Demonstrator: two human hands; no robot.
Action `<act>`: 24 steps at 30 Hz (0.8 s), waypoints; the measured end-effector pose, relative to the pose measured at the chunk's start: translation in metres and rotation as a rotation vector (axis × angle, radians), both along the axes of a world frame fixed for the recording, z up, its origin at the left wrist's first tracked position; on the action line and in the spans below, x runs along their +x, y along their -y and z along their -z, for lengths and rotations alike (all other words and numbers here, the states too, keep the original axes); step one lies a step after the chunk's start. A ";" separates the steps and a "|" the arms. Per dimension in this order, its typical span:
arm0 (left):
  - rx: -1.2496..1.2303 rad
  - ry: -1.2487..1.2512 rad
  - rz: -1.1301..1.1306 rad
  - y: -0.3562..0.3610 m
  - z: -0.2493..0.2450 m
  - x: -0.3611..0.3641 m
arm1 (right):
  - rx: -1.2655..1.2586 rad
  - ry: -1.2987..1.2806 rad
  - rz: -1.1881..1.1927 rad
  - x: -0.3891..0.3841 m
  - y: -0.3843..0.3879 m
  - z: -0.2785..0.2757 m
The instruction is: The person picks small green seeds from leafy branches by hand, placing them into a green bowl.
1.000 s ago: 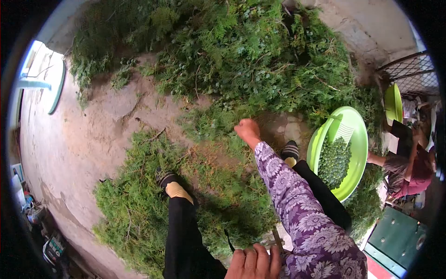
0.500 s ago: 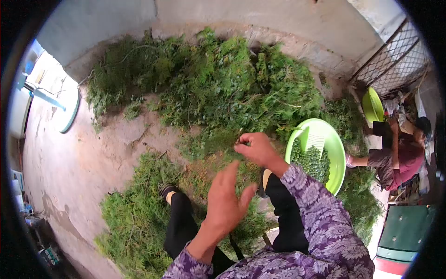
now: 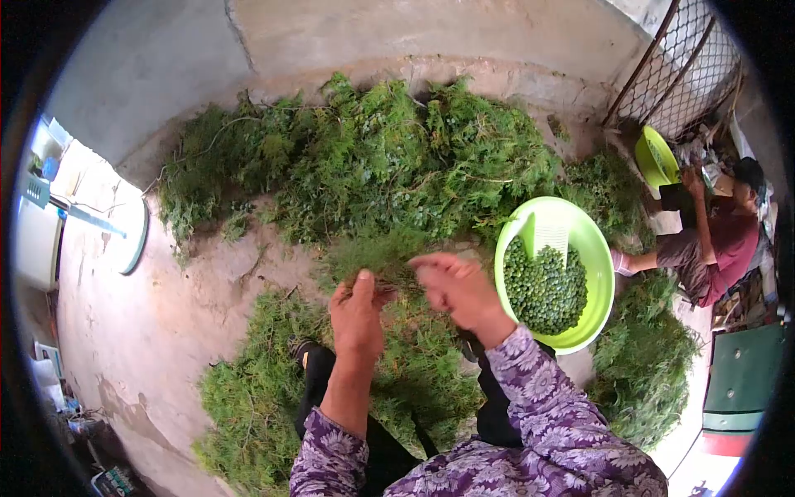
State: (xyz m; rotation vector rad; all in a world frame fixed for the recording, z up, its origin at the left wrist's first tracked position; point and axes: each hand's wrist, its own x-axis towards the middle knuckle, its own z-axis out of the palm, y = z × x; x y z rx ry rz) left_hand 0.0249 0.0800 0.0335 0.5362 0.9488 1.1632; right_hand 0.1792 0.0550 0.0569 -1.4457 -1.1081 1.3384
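Near the middle of the view, my left hand (image 3: 358, 315) is closed, thumb against fingers, at the edge of a green feathery sprig (image 3: 377, 255). To its right, my right hand (image 3: 460, 294) has its index finger stretched toward the sprig and its other fingers curled; whether it holds anything is hidden. The hands are apart. A lime-green basin (image 3: 598, 286) stands just right of my right hand, holding many small round green berries (image 3: 542, 290). Behind my hands lies a long heap of cut green branches (image 3: 373, 157).
More branches lie at lower left (image 3: 248, 389) and right (image 3: 642, 356). A person in a dark red shirt (image 3: 733, 248) sits at the far right by a second green basin (image 3: 656, 157). A wall (image 3: 431, 37) runs behind. A fan base (image 3: 132, 236) stands left.
My left hand has gone from open to closed and moved left and up to the sprig. My right hand has shifted right and down. The view has tilted slightly, showing more of the basin.
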 end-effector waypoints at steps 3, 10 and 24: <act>-0.084 0.140 0.022 -0.006 -0.005 -0.002 | -0.138 -0.563 0.166 0.044 -0.009 0.006; -0.179 0.196 0.108 -0.012 0.006 0.009 | -0.076 -0.730 0.293 0.070 -0.008 0.013; -0.173 0.369 0.088 -0.020 0.019 0.022 | -0.098 -0.062 -0.020 0.046 -0.001 -0.006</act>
